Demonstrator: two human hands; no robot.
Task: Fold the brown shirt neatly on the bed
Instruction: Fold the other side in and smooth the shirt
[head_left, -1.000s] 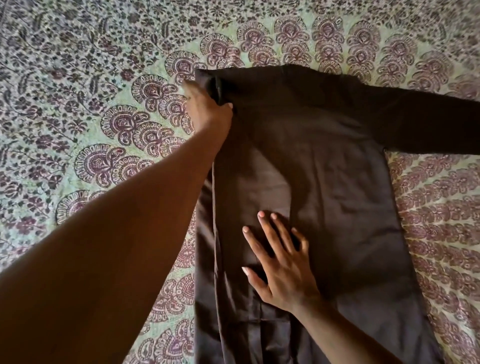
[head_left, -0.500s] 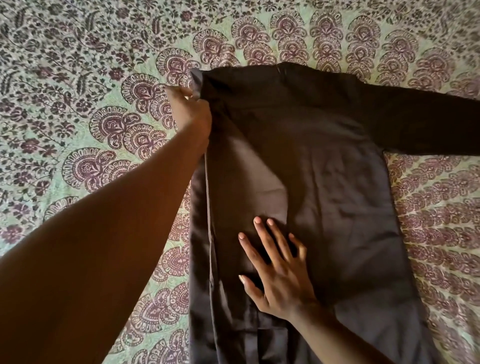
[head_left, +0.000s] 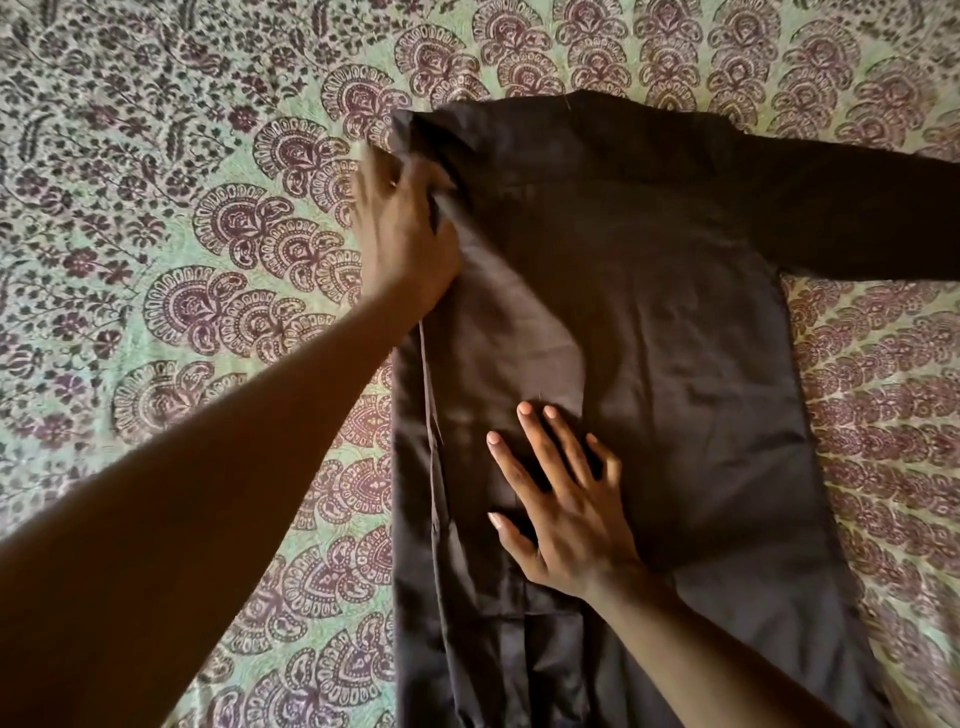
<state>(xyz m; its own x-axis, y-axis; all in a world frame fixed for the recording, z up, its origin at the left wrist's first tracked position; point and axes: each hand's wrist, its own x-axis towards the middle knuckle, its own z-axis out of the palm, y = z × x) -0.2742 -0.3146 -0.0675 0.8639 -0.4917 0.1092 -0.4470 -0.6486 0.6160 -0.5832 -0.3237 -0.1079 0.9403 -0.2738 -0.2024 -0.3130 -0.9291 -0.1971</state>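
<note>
The left hand (head_left: 402, 239) reaches far forward on a straight arm, fingers curled and blurred, while the right hand (head_left: 563, 506) lies palm-down with fingers spread.

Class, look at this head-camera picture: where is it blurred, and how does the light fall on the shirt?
Head view: left hand smeared by motion blur; right hand sharp, flat on the shirt; dim, soft light, the far sleeve nearly black; bedspread pattern crisp.

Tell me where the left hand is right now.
In the head view, the left hand is left of centre, on the folded left edge of the brown shirt near its shoulder, above the right hand.
</note>
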